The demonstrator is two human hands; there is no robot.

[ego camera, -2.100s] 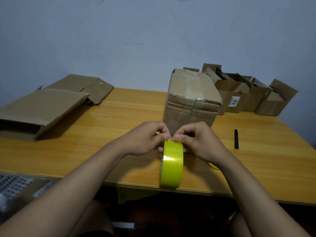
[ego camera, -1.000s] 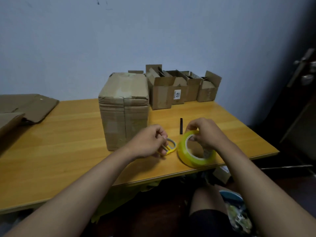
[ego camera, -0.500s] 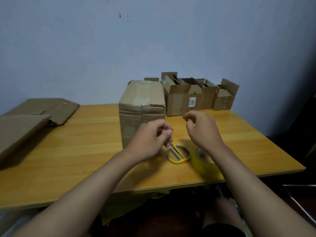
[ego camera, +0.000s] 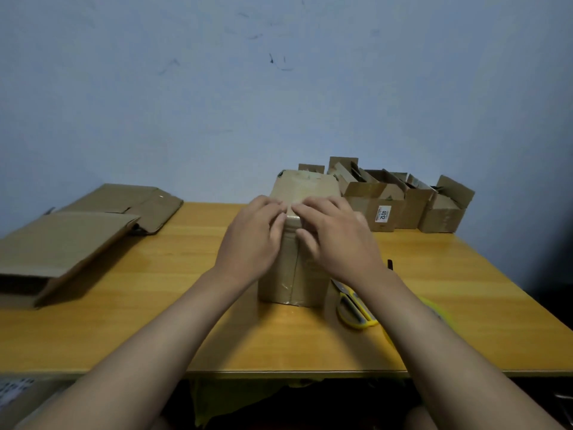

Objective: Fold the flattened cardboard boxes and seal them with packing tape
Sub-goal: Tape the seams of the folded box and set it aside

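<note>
Your left hand (ego camera: 252, 240) and right hand (ego camera: 336, 240) both lie on the box (ego camera: 294, 274), which stands upright near the middle of the tabletop (ego camera: 155, 305), a little toward the front edge. The fingers of each hand are laid out fairly straight and pressed flat over the box's near top edge, fingertips almost meeting at its centre; neither hand curls round anything. A glossy strip of tape (ego camera: 293, 243) runs down the box's front face between your hands, though how far it goes across the top is hard to tell, since your hands cover most of that edge and they are slightly blurred.

Just right of the box, the scissors (ego camera: 355, 307) with yellow handles lie on the tabletop, their blades partly hidden by your right wrist. The tape roll (ego camera: 438, 310) shows only as a blurred yellow arc beyond your right forearm, near the front right edge; most of it is covered. A small dark object (ego camera: 389, 264) peeks out behind the same wrist, too hidden to name.

Flattened boxes (ego camera: 62, 243) lie at the left edge, the nearest cut off by the frame. Open boxes (ego camera: 403, 203) stand in a row at the back right corner; one carries a white label whose small print is unclear.
</note>
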